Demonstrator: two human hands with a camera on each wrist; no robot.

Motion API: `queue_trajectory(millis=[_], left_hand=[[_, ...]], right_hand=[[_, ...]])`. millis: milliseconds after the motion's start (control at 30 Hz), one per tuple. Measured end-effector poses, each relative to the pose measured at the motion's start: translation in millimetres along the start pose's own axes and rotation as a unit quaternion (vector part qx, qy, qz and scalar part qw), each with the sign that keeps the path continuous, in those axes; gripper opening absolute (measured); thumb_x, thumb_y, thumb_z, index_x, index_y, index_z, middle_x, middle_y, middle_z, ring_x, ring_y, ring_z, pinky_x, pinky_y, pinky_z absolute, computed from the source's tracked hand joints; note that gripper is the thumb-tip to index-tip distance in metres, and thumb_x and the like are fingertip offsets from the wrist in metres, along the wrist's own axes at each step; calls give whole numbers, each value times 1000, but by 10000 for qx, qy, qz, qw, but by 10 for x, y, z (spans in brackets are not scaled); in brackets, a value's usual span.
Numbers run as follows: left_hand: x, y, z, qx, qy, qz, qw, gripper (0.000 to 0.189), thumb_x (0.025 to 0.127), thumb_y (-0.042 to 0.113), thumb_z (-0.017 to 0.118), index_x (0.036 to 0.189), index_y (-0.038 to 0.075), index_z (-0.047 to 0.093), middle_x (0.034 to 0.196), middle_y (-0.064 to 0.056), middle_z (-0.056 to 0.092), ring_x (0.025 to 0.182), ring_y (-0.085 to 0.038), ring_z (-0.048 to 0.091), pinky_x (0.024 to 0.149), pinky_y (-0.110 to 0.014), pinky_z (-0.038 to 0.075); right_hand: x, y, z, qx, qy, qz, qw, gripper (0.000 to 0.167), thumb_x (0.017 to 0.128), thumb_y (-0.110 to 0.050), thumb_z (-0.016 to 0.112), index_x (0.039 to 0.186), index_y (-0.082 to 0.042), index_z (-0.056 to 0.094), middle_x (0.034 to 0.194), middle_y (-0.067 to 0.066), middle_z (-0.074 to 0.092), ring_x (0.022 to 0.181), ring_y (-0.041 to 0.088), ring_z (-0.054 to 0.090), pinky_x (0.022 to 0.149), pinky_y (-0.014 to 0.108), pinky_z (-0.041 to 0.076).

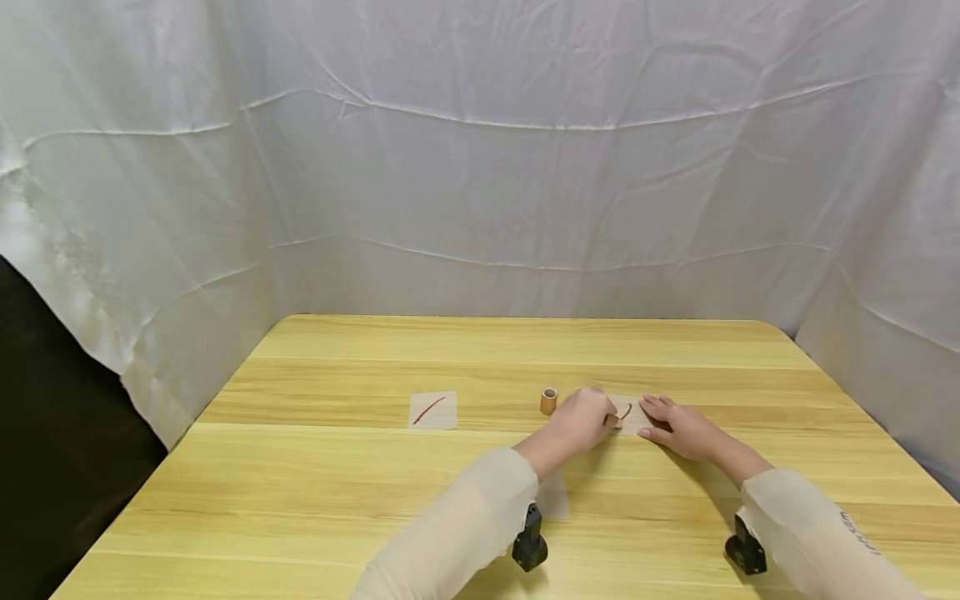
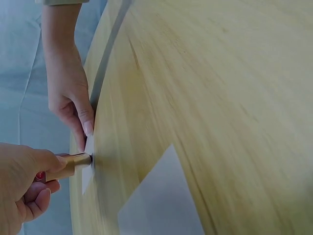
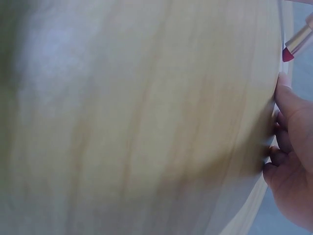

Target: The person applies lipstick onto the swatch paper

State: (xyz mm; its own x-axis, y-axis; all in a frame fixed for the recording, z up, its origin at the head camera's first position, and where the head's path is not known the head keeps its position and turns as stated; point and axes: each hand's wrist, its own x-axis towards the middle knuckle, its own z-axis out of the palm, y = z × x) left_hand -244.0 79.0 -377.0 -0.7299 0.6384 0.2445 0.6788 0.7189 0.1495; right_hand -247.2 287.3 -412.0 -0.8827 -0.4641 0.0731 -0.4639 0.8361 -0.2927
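Note:
My left hand (image 1: 581,418) pinches a gold lipstick (image 2: 66,167) between thumb and fingers, its end at the surface of a small white paper (image 1: 633,422). A short curved red stroke (image 1: 626,411) shows on that paper. In the right wrist view the lipstick's red tip (image 3: 287,55) points down to the sheet. My right hand (image 1: 684,429) rests on the paper's right edge with fingers extended, thumb and fingertips pressing it. Just left of my left hand stands the gold lipstick cap (image 1: 548,402), upright on the table.
Farther left on the wooden table (image 1: 300,467) lies another white paper (image 1: 442,402) with a slanted red line. A third paper (image 1: 553,497) is partly hidden under the left forearm. Pale cloth (image 1: 480,192) hangs behind and beside the table. Black wrist cameras (image 1: 530,540) hang from both sleeves.

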Motion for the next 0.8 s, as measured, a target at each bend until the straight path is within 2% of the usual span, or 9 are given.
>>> queue_trajectory(millis=[200,300,433,567,700,800], left_hand=[[-40,-38,11,47,167,215,9996,20,89,18,63,71,14,71,68,6,63,60,-2,39,52,-9,30],[-68,-49,8,-51,191,221,9996,19,88,15,64,71,12,71,69,4,65,60,-2,41,52,-9,31],[-98,-65,11,-312,187,43,9993,13,87,13,64,77,10,71,73,1,66,62,-3,49,52,-8,34],[-133,-90,33,-756,112,-348,9965,7,85,12,67,89,7,71,83,-1,68,70,-5,56,57,-8,39],[-184,-120,37,-1292,147,-746,9887,15,84,13,68,98,6,69,92,-3,69,75,-5,58,60,-8,42],[-207,-150,9,-1744,307,-824,9807,16,85,13,67,99,5,68,94,-4,70,74,-4,59,58,-9,43]], right_hand=[[5,6,9,25,27,-73,10000,57,89,-26,61,127,13,47,131,35,44,119,57,38,94,61,38],[2,4,8,53,20,-91,9999,57,89,-25,61,127,13,46,131,35,44,119,57,37,94,62,37],[9,5,-15,43,19,-80,10000,57,89,-25,60,128,13,46,132,35,43,120,57,36,95,62,37],[8,5,-2,0,56,-141,9999,56,89,-25,61,127,14,46,131,35,44,120,57,37,95,62,37],[-6,12,22,33,63,-224,9997,56,89,-25,60,127,14,46,131,36,43,119,57,37,95,62,36],[-12,25,14,119,70,-196,9997,57,89,-26,60,127,14,46,132,36,43,120,58,36,95,63,36]])
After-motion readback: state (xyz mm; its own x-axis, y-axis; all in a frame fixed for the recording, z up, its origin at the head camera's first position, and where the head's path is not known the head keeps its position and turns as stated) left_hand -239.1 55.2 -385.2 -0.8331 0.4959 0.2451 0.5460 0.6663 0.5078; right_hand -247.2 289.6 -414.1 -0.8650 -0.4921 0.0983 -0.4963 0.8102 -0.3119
